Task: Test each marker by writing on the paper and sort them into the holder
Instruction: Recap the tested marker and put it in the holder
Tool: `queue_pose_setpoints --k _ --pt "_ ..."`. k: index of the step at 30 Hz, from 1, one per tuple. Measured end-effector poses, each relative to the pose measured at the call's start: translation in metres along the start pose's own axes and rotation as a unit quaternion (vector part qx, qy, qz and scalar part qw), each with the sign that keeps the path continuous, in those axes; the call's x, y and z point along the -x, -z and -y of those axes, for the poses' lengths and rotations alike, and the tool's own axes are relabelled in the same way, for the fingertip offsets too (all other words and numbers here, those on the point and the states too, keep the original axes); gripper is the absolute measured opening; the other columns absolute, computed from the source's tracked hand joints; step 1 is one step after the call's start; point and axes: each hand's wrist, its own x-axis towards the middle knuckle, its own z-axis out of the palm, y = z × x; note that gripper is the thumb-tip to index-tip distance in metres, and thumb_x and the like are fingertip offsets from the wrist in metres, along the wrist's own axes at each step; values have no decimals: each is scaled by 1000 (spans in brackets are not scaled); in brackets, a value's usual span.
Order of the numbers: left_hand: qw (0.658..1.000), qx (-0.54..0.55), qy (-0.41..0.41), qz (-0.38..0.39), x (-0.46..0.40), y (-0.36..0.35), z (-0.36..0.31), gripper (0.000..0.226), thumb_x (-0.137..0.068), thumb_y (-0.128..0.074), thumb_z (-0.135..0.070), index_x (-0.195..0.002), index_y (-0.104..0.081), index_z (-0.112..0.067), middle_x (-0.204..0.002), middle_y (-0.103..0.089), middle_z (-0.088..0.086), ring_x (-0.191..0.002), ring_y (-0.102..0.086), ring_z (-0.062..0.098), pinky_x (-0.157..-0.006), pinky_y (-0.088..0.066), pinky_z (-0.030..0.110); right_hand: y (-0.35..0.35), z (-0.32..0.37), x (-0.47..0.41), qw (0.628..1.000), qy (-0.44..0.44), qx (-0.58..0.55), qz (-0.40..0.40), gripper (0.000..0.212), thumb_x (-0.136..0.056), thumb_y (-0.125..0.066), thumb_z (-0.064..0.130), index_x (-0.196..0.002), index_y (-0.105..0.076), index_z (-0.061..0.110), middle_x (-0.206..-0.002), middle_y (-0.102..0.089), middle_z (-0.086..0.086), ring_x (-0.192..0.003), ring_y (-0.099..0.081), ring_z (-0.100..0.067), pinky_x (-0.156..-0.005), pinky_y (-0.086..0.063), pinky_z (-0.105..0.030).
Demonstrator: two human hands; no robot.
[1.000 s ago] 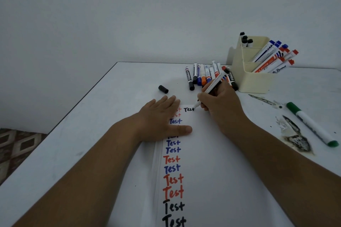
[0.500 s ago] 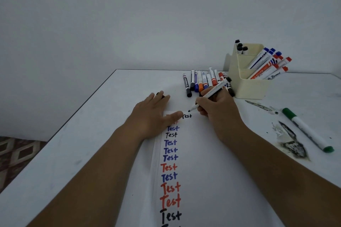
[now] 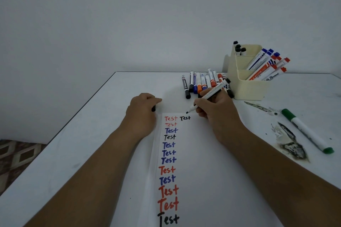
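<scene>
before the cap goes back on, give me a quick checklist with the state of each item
1. Black "Test" written on the paper: ok.
2. Marker gripped in right hand, tip lifted off the paper: ok.
3. Cap in left hand: ok, a black end shows under the fingers.
4. Cap opening facing the tip: cannot tell.
5. Holder has room in the black-marker section: cannot tell.

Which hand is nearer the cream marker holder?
Right. The right hand, holding the black marker, sits just left of the holder; the left hand is farther left, across the paper.
</scene>
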Motion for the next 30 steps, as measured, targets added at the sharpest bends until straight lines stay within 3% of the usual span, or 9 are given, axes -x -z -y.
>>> queue_pose_setpoints --k 4,10,21,23,26,30 --pt "998 -46 16 30 -1 -3 -1 49 -90 -51 5 -132 -64 -16 -131 -59 7 -122 -53 27 -103 -44 44 1 -1 0 1000 3 -12 4 20 -89 -72 5 -107 -64 8 -84 -71 -13 -70 -66 -19 -68 -61 -30" --pt "999 -37 22 -25 -1 3 -6 23 -99 -57 -22 -115 -71 -32 -112 -64 -1 -107 -58 22 -88 -50 42 0 1 3 997 11 -74 29 23 -87 -75 1 -106 -63 4 -92 -74 -19 -79 -72 -28 -79 -63 -39" --pt "996 66 -38 -38 5 13 -29 24 -95 -65 -21 -113 -74 -35 -108 -71 -12 -103 -61 10 -93 -50 43 4 6 10 978 28 -184 91 8 -93 -62 -7 -98 -61 -1 -103 -73 -26 -93 -73 -40 -78 -63 -40" --pt "996 68 -50 -41 5 14 -30 25 -94 -66 -20 -112 -74 -35 -105 -71 -13 -97 -59 2 -92 -49 32 4 6 10 979 31 -174 98 8 -93 -62 -6 -98 -61 0 -102 -74 -25 -93 -74 -40 -76 -63 -39" --pt "995 70 -63 -36 8 16 -35 25 -94 -66 -17 -113 -75 -31 -99 -67 -16 -91 -52 -14 -78 -34 1 3 6 11 982 32 -152 103 8 -93 -63 -5 -96 -63 2 -100 -75 -21 -93 -74 -39 -77 -63 -40" --pt "994 68 -84 -23 9 19 -40 24 -92 -69 -14 -113 -76 -26 -96 -67 -12 -88 -51 -15 -72 -30 -2 3 6 11 983 34 -140 112 7 -92 -64 -3 -95 -66 3 -100 -76 -21 -92 -74 -41 -82 -62 -45"
